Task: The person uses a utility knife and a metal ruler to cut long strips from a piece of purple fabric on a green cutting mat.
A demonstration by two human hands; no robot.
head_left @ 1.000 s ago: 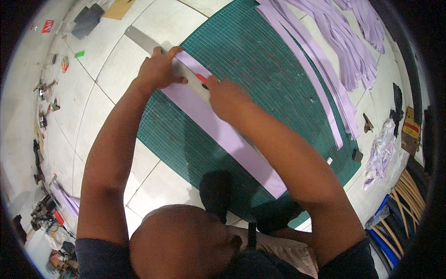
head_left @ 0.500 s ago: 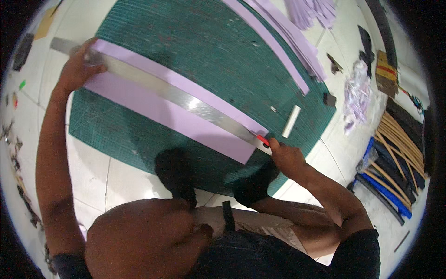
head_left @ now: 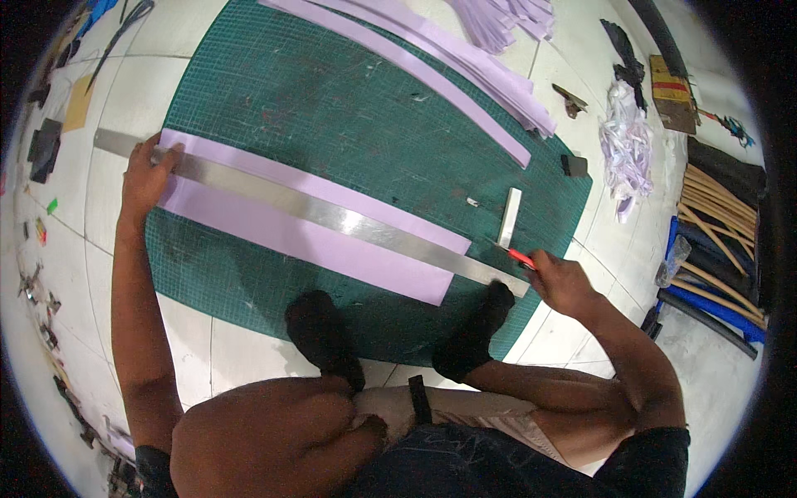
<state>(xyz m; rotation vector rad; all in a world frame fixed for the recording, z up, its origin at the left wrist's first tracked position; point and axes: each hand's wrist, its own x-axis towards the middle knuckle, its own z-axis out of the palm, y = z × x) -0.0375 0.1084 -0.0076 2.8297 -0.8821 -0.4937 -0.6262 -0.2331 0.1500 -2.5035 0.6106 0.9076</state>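
Note:
A long steel ruler (head_left: 349,217) lies lengthwise across a lilac sheet (head_left: 407,280) on the green cutting mat (head_left: 332,108). Lilac shows along both sides of the ruler. At the far left, my left hand (head_left: 149,178) grips the ruler's end, thumb on top over the lilac edge. The red utility knife (head_left: 520,258) is closed in my right hand (head_left: 560,284), just past the sheet's right end and beside the ruler's right end. Its blade points left over the mat. My right foot in a black sock (head_left: 469,340) touches or nearly touches the ruler's right end.
A white bar (head_left: 510,216) lies beyond the knife. Lilac strips (head_left: 465,83) lie at the mat's far edge. A dark block (head_left: 573,165) sits at its right edge. On the tiles to the right are a metal clip (head_left: 569,100), crumpled lilac scraps (head_left: 624,145) and tan rods (head_left: 722,199).
My right hand has drawn the knife rightward, off the ruler and past the sheet's end. The left hand stays at the ruler's left end. The whole view has shifted slightly.

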